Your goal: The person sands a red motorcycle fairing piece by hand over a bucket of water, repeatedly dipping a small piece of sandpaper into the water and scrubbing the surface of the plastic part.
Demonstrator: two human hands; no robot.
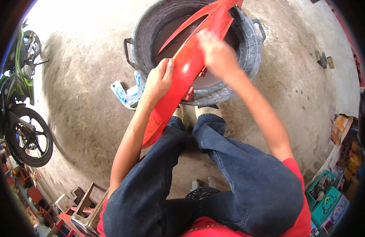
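A long glossy red panel [182,73], shaped like a motorcycle fairing, slants from my left leg up over a round grey tub [251,59]. My left hand [159,81] is closed on the panel's left edge, thumb on top and the other fingers partly hidden. My right hand [217,55] lies against its upper part, smeared by motion. Whether anything is between those fingers does not show. Murky brownish water [170,33] stands in the tub under the panel, whose far end reaches past the rim.
A white and blue curved part [129,94] lies on the concrete floor [83,106] beside the tub. On the left stands a motorcycle [22,98]. A wooden frame [85,209] is at lower left; boxes [324,201] of items line the lower right.
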